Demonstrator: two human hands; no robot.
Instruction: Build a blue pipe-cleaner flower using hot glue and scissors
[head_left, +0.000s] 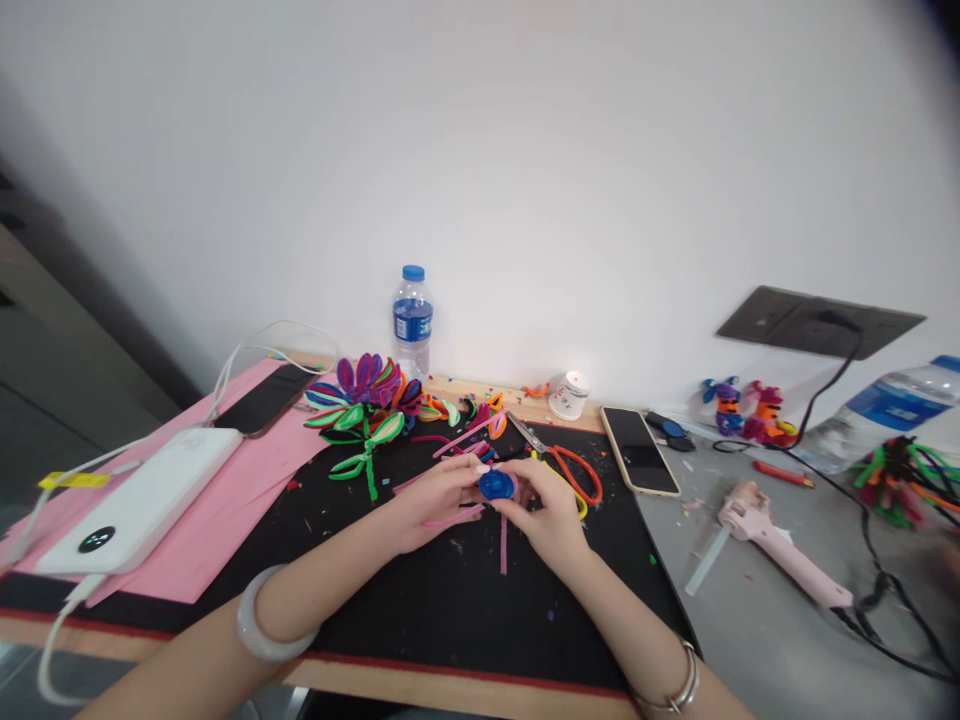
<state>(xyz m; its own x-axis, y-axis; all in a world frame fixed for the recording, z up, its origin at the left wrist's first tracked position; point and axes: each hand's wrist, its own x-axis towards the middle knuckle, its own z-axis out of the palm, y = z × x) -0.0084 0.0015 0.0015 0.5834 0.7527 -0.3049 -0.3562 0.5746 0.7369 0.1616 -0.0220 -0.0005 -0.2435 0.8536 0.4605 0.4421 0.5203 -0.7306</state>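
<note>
Both my hands meet over the black mat (pixel 450 600) and hold a small round blue coil of pipe cleaner (pixel 496 486). My left hand (pixel 435 500) pinches its left side, fingers curled, with a pink pipe cleaner strip (pixel 450 520) under it. My right hand (pixel 544 510) grips the coil from the right and below. Another pink strip (pixel 503 545) lies on the mat between the hands. Behind them sits a pipe cleaner flower with purple petals and green leaves (pixel 364 405).
Orange-handled scissors (pixel 574 470), a phone (pixel 639 450), a lit candle jar (pixel 568 395) and a water bottle (pixel 412 320) stand behind. A pink glue gun (pixel 780 540) lies at right. A white power bank (pixel 142 500) rests on pink paper at left.
</note>
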